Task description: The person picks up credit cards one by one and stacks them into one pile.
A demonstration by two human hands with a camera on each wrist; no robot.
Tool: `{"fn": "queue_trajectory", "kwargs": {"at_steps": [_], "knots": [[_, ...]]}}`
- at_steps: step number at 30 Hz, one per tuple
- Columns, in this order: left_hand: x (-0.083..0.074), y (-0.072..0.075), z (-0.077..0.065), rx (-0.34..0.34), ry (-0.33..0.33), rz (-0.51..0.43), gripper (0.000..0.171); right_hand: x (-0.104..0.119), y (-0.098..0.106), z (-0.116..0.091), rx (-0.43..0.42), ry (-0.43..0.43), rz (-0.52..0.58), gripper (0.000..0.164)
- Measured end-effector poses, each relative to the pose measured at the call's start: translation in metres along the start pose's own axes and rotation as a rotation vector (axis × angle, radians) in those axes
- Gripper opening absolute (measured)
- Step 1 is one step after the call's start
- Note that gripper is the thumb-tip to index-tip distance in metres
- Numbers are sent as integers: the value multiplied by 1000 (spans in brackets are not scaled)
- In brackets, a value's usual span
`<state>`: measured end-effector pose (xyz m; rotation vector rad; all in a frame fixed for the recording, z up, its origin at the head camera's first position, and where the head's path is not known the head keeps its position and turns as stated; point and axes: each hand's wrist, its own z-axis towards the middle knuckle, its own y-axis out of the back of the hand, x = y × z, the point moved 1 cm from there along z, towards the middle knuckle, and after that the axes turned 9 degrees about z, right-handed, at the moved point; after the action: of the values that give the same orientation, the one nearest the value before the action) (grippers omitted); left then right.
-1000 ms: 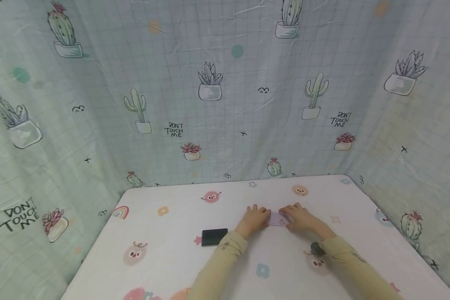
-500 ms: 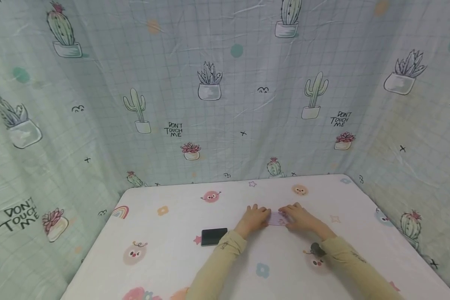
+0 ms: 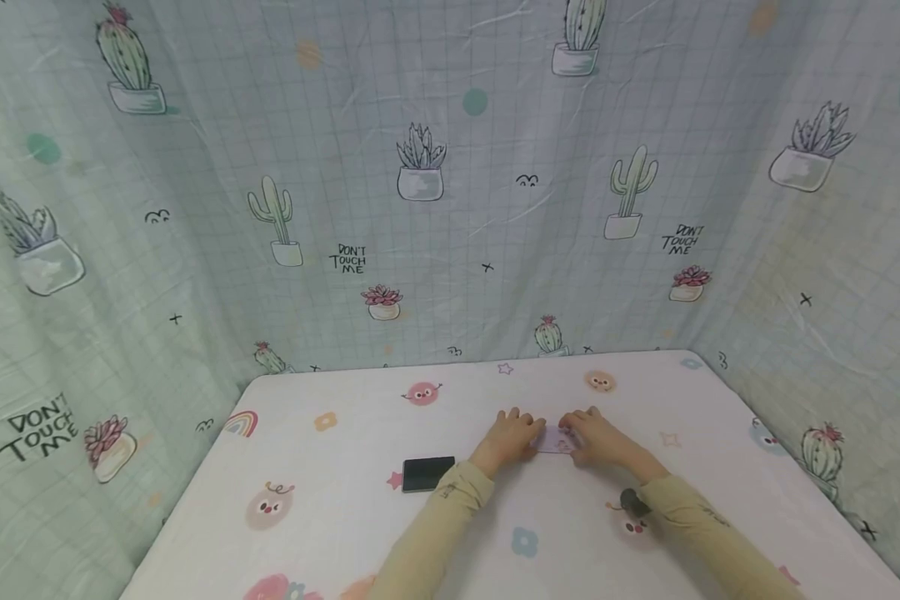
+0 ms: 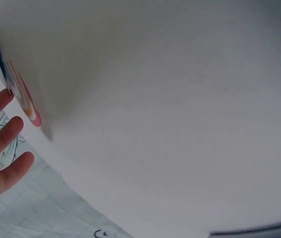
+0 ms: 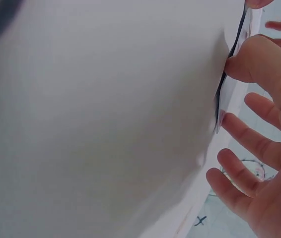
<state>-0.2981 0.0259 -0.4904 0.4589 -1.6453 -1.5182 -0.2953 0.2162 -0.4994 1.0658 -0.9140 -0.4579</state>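
Note:
A thin lilac rectangle with a pink print [image 3: 554, 441] lies between the two hands, low over the table; its exact kind is unclear. My left hand [image 3: 508, 437] pinches its left end, with the thumb on the near edge. At the right end, my right hand [image 3: 600, 436] holds it between thumb and fingers. The right wrist view shows the right thumb [image 5: 259, 62] on a dark long edge of the rectangle and a fingertip at its corner. In the left wrist view only the left fingers [image 4: 4, 141] and a sliver of the rectangle appear.
Left of the left sleeve lies a black phone-like slab [image 3: 427, 474], partly covered by that sleeve. A small dark round object [image 3: 633, 502] sits beside the right cuff. The white printed tablecloth [image 3: 360, 500] meets a cactus-patterned curtain [image 3: 465, 233] behind and at both sides.
The lilac rectangle and the left fingers have shifted very slightly to the right. The right fingers have moved a little too. The black slab has stayed in place.

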Motion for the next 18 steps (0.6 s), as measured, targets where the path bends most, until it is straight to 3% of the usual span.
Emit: {"fn": "queue_trajectory", "kwargs": {"at_steps": [6, 10, 18], "knots": [[1, 4, 0, -18, -38, 98, 42, 6, 2, 0, -25, 67, -45, 43], [0, 2, 1, -18, -48, 104, 40, 12, 3, -1, -27, 103, -51, 42], [-1, 1, 1, -8, -53, 78, 42, 13, 0, 0, 42, 35, -87, 47]]}}
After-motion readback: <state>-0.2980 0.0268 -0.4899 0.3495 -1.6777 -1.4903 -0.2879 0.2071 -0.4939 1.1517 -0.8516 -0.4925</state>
